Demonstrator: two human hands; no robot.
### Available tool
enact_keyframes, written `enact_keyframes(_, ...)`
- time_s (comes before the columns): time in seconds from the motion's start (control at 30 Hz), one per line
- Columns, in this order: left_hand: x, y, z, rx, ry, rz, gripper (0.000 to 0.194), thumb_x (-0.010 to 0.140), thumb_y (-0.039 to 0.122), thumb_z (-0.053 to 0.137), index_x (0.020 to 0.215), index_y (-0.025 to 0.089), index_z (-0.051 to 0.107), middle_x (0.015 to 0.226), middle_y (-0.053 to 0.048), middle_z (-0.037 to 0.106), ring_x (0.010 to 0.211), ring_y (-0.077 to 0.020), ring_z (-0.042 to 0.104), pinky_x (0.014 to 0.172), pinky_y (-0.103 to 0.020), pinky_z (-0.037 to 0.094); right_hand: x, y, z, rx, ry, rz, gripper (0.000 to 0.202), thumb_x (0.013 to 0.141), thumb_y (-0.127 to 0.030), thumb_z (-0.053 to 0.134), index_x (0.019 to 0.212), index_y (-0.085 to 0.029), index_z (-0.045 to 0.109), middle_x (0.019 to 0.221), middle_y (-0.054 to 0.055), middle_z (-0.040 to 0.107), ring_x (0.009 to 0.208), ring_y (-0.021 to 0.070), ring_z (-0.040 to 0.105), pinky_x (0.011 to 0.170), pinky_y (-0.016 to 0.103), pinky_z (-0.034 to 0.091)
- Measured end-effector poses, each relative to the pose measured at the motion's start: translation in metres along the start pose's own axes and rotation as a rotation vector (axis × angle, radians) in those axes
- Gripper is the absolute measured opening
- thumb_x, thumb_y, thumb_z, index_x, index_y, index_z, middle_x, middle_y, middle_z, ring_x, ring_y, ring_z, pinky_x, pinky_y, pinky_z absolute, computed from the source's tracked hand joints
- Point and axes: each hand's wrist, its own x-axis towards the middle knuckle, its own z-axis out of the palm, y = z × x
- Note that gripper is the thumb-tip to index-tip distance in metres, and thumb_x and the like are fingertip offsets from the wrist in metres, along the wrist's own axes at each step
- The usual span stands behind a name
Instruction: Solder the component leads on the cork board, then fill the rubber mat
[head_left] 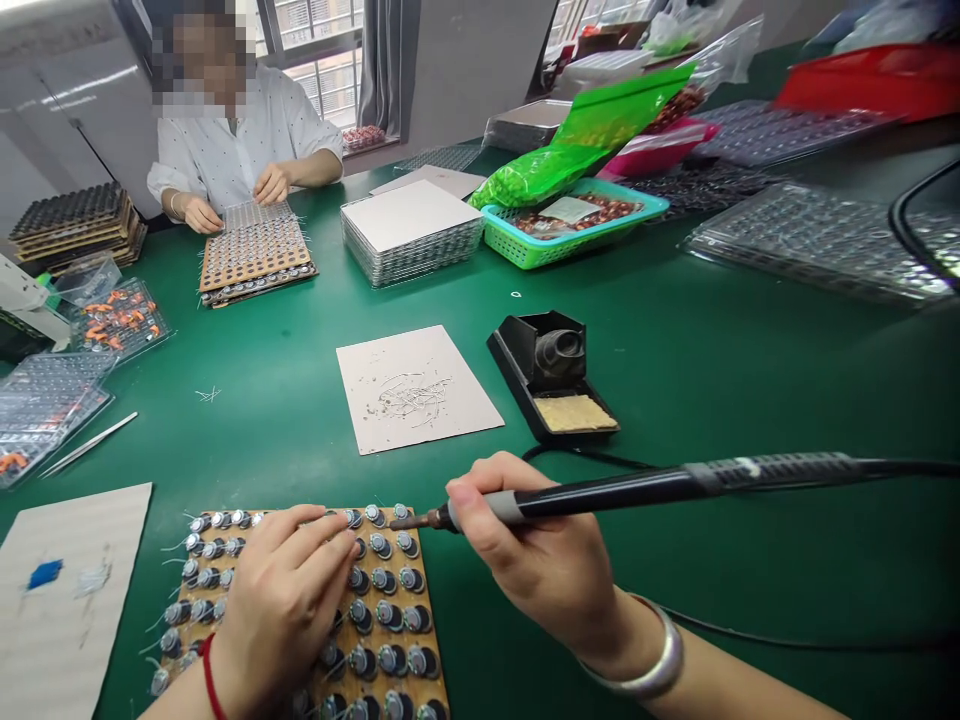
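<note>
print on the white label (568,209) at one o'clock is too small to read. the right hand (547,545) closes round a soldering iron (637,490); the left hand (292,580) covers part of the component board (373,637) at seven o'clock, its grip hidden.

One soldering iron (622,490), one stand (525,370), one yellow sponge (574,413); two pale cards, a middle card (420,350) and a left card (67,640); one pair of tweezers (90,445); one basket (517,245); the wearer's two hands, left hand (292,575) and right hand (555,570); one co-worker (247,140); one near board (405,638), its round parts (385,581) too covered to count.
</note>
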Motion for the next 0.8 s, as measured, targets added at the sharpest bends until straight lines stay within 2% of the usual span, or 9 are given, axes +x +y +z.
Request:
enact_keyframes(0.17, -0.004, 0.006, 0.005, -0.044, -0.010, -0.010, 0.015, 0.095, 0.010, 0.054, 0.096, 0.015, 0.068, 0.095, -0.004, 0.076, 0.088, -0.0224, 0.067, 0.079, -0.037, 0.055, -0.003, -0.002, 0.006, -0.069, -0.072, -0.037, 0.023, 0.092, -0.018, 0.055, 0.069, -0.021, 0.051, 0.058, -0.005, 0.051, 0.048, 0.0092, 0.050, 0.047, 0.021, 0.043)
enact_keyframes(0.8, -0.008, 0.005, 0.006, -0.065, -0.058, -0.014, 0.013, 0.094, 0.008, 0.056, 0.097, 0.013, 0.068, 0.099, -0.004, 0.076, 0.090, -0.0226, 0.064, 0.081, -0.038, 0.053, -0.002, 0.002, 0.011, -0.068, -0.082, -0.054, 0.023, 0.090, -0.018, 0.056, 0.068, -0.021, 0.053, 0.056, -0.005, 0.053, 0.046, 0.0090, 0.051, 0.046, 0.019, 0.043)
